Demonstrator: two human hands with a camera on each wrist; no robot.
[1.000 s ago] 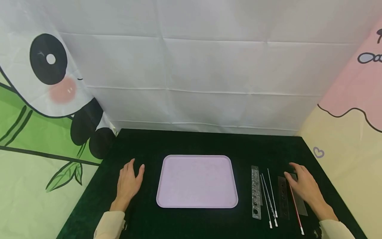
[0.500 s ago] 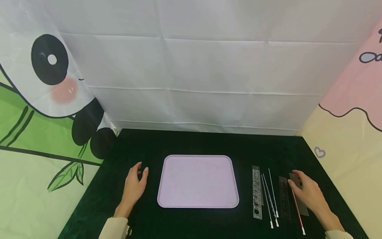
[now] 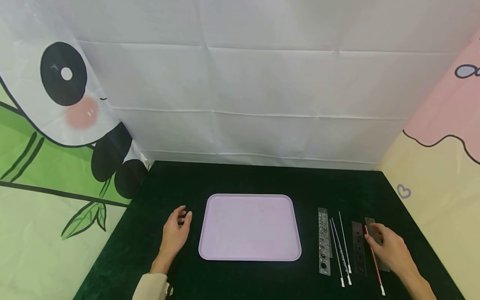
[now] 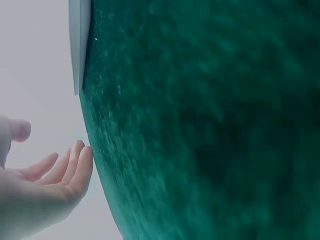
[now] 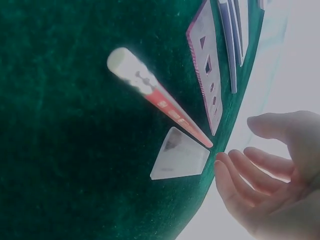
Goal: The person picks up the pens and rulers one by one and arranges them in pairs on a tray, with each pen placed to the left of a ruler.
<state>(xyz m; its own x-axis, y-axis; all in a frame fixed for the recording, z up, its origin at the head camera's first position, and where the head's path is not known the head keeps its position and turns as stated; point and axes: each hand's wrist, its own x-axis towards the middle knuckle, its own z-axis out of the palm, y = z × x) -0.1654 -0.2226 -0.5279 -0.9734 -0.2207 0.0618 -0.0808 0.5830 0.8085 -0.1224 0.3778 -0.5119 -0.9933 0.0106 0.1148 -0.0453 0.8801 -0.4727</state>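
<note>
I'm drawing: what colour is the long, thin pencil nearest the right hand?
The pencil shaft is red with pale markings, clearest in the right wrist view.

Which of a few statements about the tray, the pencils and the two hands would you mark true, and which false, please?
1. The lilac tray lies between the left hand and the right hand. True.
2. The leftmost stencil ruler lies between the tray and the three silver pencils. True.
3. The silver pencils lie on the tray. False: they lie on the dark green cloth, to the tray's right in the head view.
4. The red pencil lies nearer the right hand than the silver pencils do. True.
5. The right hand grips the red pencil. False: its fingers are not closed around it.
6. The left hand presses on the tray. False: it is beside the tray, apart from it.
</note>
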